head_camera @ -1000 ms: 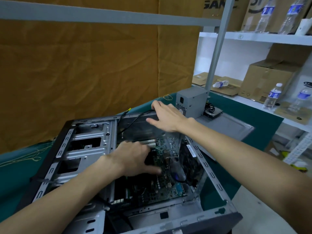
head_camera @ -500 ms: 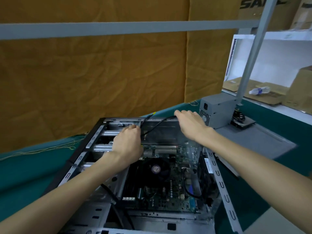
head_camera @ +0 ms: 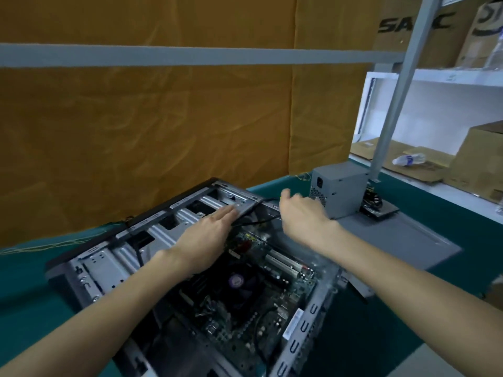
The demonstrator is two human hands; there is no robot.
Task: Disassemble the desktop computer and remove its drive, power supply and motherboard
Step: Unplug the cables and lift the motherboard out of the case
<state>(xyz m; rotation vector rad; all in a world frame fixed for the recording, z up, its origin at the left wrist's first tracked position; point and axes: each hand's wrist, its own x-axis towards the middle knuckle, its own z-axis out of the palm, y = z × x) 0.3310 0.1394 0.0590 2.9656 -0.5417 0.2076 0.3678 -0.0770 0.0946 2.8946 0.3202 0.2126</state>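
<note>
The open computer case lies on its side on the green table. Inside it sits the motherboard with a dark fan at its middle and white slots to the right. My left hand lies flat, fingers stretched, over the drive cage near the case's far edge. My right hand hovers blurred above the far right corner of the case, fingers loosely curled and holding nothing I can see. A black cable runs between the two hands. The grey power supply stands outside the case, behind my right hand.
The grey side panel lies flat on the table to the right of the case. A slanted metal post rises behind the power supply. White shelves at the right hold cardboard boxes and a water bottle. An orange cloth hangs behind.
The view has swung and the case now sits turned in the frame. My left hand has gone from a closed grasp at the cage to lying flat. My right hand has lifted off the case edge.
</note>
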